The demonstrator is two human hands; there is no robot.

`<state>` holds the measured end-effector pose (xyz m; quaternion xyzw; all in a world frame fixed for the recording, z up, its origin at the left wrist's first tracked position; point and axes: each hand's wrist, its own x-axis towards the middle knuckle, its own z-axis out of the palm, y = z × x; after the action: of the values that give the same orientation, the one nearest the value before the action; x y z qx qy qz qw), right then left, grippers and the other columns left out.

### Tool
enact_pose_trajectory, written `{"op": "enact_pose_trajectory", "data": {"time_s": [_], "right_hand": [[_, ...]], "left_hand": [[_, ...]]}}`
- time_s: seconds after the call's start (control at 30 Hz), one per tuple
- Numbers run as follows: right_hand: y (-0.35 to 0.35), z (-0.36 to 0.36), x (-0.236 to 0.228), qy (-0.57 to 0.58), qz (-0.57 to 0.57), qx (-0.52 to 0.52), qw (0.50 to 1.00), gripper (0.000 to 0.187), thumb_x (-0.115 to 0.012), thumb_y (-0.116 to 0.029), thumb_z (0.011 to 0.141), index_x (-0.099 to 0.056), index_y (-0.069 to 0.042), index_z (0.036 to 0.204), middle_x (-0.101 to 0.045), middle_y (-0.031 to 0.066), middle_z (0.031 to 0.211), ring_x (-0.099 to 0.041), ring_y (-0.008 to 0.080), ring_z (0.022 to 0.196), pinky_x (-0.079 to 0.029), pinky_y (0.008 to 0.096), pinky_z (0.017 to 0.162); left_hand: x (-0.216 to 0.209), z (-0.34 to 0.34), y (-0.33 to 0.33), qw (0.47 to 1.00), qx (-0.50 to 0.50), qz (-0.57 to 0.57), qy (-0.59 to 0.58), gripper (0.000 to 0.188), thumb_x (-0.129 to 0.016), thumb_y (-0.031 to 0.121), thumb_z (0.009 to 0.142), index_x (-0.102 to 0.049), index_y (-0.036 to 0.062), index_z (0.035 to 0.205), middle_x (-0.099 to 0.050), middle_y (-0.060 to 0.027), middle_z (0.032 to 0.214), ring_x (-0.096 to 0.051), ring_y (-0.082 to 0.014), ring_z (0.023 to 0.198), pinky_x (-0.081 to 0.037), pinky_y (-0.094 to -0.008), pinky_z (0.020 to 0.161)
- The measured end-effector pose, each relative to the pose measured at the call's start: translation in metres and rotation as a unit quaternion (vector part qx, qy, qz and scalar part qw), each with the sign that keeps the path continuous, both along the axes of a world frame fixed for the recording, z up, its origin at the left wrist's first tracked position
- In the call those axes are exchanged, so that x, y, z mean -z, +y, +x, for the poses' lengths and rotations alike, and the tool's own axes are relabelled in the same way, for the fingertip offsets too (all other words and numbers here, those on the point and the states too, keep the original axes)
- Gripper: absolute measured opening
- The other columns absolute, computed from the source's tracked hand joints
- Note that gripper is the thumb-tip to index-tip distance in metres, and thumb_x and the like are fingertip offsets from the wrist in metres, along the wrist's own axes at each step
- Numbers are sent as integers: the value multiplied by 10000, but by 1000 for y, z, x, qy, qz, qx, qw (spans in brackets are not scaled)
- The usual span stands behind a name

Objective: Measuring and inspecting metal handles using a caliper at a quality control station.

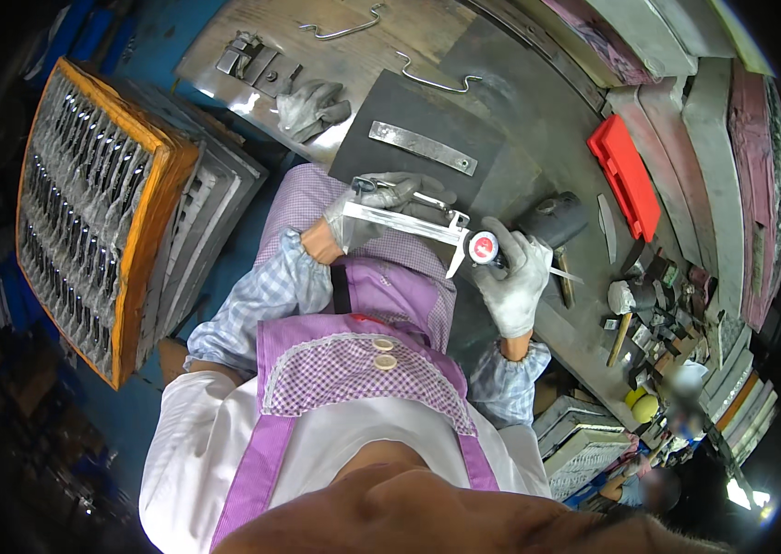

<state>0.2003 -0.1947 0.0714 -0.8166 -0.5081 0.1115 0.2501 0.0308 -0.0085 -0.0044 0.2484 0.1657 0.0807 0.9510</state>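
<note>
My right hand [512,282], in a whitish glove, grips a dial caliper [404,222] near its round dial. The caliper's beam runs left across to my left hand, and its jaws stand well apart. My left hand [381,196], gloved too, is closed round a bent metal wire hook [429,199], held along the beam. The caliper's left end lies against this glove; whether the fingers also grip it I cannot tell. Beyond my hands, a flat metal strip with a hole [423,148] lies on a dark mat [363,138].
Two more wire hooks [344,33] [437,85], a metal fixture [257,65] and a spare glove [312,109] lie on the workbench [538,120]. A black mallet head [552,217] and red case [624,175] are at right. An orange-edged rack [146,240] of metal parts stands left.
</note>
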Motion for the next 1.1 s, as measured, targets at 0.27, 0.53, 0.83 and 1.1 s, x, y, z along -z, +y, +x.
{"op": "enact_pose_trajectory", "data": {"time_s": [0.27, 0.53, 0.83, 1.1], "right_hand": [[11, -9, -15, 6, 19, -27, 999, 494, -763, -140, 590, -721, -109, 1081, -673, 76, 810, -660, 268, 754, -461, 386, 744], [13, -9, -15, 21, -4, -12, 1000, 504, -786, -99, 602, -737, -123, 1104, -685, 71, 838, -653, 272, 797, -476, 378, 784], [10, -4, -8, 6, 20, -16, 1000, 500, -763, -111, 588, -710, -119, 1084, -664, 43, 779, -667, 241, 765, -467, 384, 778], [10, -6, -7, 8, 28, -14, 999, 495, -769, -116, 587, -712, -114, 1079, -676, 44, 789, -679, 240, 782, -476, 380, 800]], "left_hand": [[-1, -2, -1, 1000, -12, 19, 16, 468, -513, 301, 1064, -549, -82, 1331, -595, -255, 1373, -662, -373, 1170, -549, -420, 1009], [-2, -8, 7, 995, -4, 90, 52, 423, -508, 282, 1070, -563, -62, 1310, -615, -249, 1360, -695, -278, 1111, -552, -374, 984], [4, -1, 0, 998, -22, 46, 36, 416, -495, 267, 1077, -547, -71, 1314, -604, -271, 1356, -672, -330, 1164, -558, -404, 999], [-7, 0, 0, 998, -16, 49, 26, 469, -484, 297, 1077, -500, -94, 1337, -566, -290, 1383, -621, -403, 1237, -554, -480, 1032]]}}
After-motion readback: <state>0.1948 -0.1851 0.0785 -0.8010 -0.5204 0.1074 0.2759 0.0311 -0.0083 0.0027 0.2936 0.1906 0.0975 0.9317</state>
